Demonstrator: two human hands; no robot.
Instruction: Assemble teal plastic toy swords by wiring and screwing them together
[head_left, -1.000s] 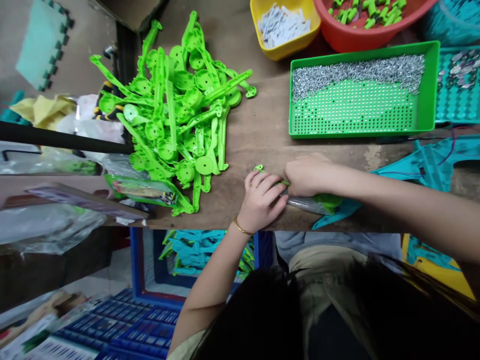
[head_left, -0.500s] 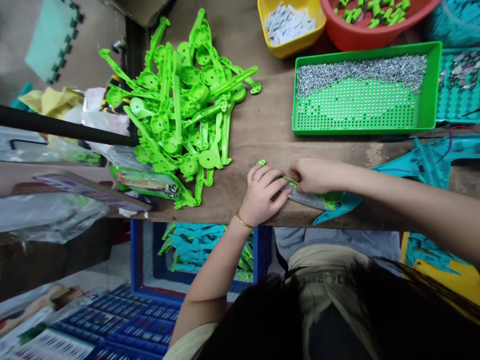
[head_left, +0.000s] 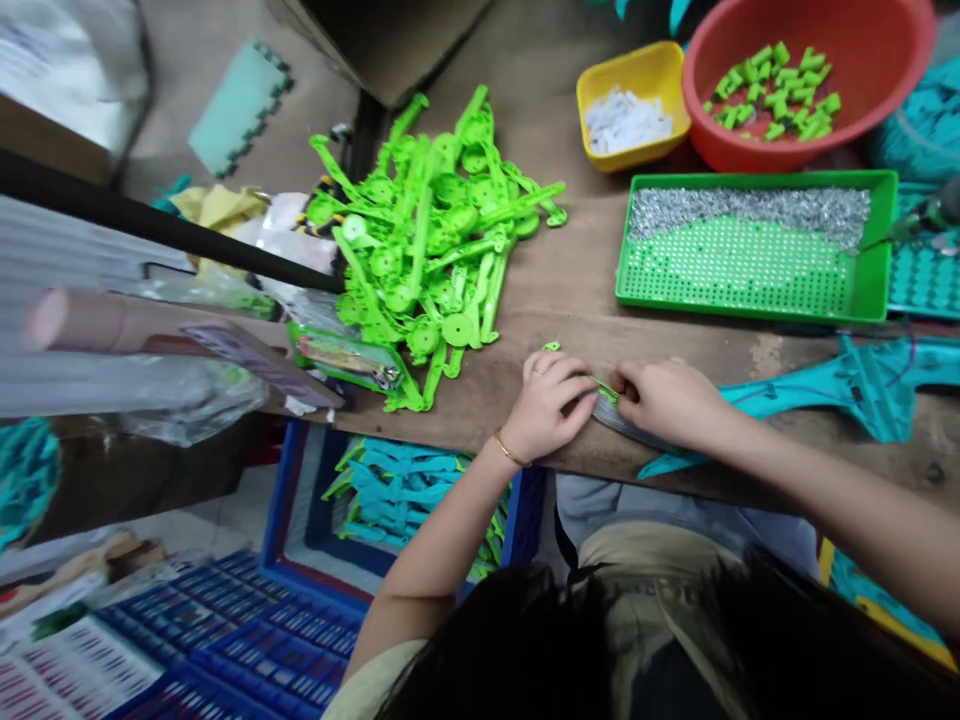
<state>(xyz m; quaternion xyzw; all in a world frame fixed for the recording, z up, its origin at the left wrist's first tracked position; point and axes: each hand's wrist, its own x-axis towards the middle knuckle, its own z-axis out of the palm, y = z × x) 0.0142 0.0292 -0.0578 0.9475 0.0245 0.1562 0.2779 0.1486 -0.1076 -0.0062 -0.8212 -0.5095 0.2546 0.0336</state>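
Note:
My left hand [head_left: 551,405] lies over a slim bright green plastic part [head_left: 606,391] near the table's front edge, its fingers curled down on it. The part's far tip pokes out past the knuckles. My right hand [head_left: 671,400] is closed, its thumb and fingertips pinched together right at the part's near end. Whatever sits between those fingertips is hidden. Below both hands shows a clear greyish plastic strip [head_left: 622,425]. A teal plastic part [head_left: 667,464] sticks out under my right wrist.
A heap of green plastic parts [head_left: 442,250] lies left. Behind are a green perforated tray [head_left: 750,270] of small metal pieces, a yellow bin [head_left: 634,155] and a red basin [head_left: 795,155]. A larger teal part [head_left: 802,385] rests right. Below the edge stands a blue crate [head_left: 277,500].
The view has shifted, so the table's things sit farther right and lower. My right hand's fingertips have drawn slightly away from my left hand, showing more of the green part between them.

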